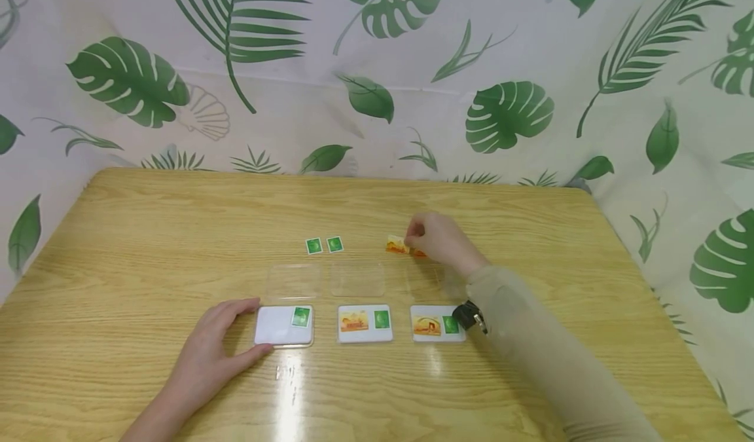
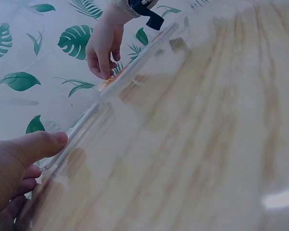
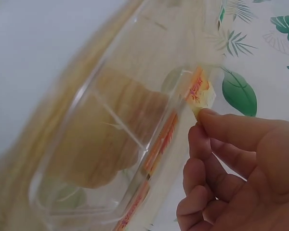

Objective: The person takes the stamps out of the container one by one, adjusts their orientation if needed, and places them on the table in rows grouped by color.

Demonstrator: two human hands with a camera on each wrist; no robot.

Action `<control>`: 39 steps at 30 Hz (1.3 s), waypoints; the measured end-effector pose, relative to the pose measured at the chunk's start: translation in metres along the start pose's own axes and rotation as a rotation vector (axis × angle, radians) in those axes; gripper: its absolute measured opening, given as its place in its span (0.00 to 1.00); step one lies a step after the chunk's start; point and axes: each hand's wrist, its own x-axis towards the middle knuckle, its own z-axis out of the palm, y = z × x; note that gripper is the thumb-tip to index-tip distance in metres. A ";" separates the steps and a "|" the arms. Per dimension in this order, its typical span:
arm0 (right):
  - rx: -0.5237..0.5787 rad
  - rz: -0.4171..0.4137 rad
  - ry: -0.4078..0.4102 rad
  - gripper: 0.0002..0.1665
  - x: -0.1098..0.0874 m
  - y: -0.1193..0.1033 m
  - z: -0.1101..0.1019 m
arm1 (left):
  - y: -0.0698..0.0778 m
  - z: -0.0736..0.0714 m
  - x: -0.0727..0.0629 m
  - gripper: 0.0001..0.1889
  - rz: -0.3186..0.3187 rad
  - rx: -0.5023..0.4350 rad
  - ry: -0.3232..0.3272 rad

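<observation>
My left hand (image 1: 209,344) holds a clear plastic case (image 1: 284,346) by its edges, its thumb along the near side. Inside lies a white card (image 1: 273,324) bearing a green stamp (image 1: 301,317) at its upper right. Farther back on the right, my right hand (image 1: 442,239) pinches an orange-and-yellow stamp (image 3: 200,91) at one corner between thumb and forefinger. More orange stamps (image 3: 161,144) lie close by it in the right wrist view. In the head view the right hand partly covers another orange stamp (image 1: 419,253).
Two more cases, middle (image 1: 364,337) and right (image 1: 437,337), each hold a card with an orange and a green stamp. Behind stand clear, see-through plastic pieces (image 1: 357,280). Two green stamps (image 1: 314,245) lie beyond them on the wooden table (image 1: 177,232), before a leaf-patterned backdrop.
</observation>
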 end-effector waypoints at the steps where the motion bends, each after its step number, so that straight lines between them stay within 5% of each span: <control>1: -0.004 0.004 -0.002 0.06 0.000 0.000 0.000 | 0.000 0.000 0.000 0.32 -0.001 0.000 -0.002; 39: -0.020 0.005 -0.014 0.05 0.004 -0.006 -0.003 | -0.001 0.000 0.000 0.33 0.001 -0.001 0.000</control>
